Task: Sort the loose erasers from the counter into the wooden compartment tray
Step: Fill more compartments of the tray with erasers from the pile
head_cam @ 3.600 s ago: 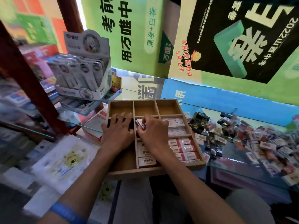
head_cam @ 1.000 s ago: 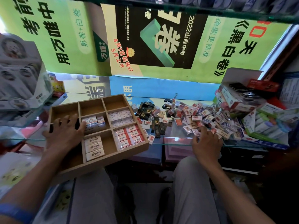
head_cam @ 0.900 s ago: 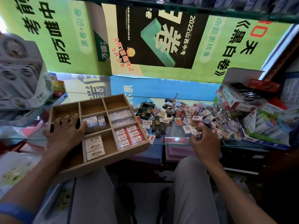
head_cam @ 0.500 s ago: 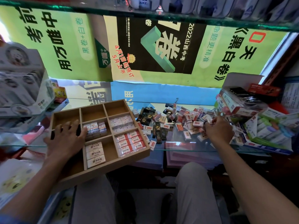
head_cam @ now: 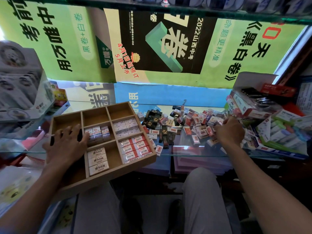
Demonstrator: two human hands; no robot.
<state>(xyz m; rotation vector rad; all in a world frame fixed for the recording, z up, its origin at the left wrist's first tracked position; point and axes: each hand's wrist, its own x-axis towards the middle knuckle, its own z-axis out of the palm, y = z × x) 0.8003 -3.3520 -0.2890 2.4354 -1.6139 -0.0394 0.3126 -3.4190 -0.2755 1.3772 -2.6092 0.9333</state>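
the left hand [head_cam: 66,146] lies flat with fingers spread wide on the left side of the wooden tray [head_cam: 135,163]. the right hand [head_cam: 230,131] is down in the pile of loose erasers [head_cam: 190,125] on the glass counter [head_cam: 185,150], fingers curled; i cannot tell if it holds one. the tray sits left of the pile, some boxes filled with erasers.

The tray [head_cam: 135,168] is matt, bare wood; the worktop [head_cam: 185,149] is glossy clear glass; the erasers [head_cam: 199,125] wear printed paper sleeves.
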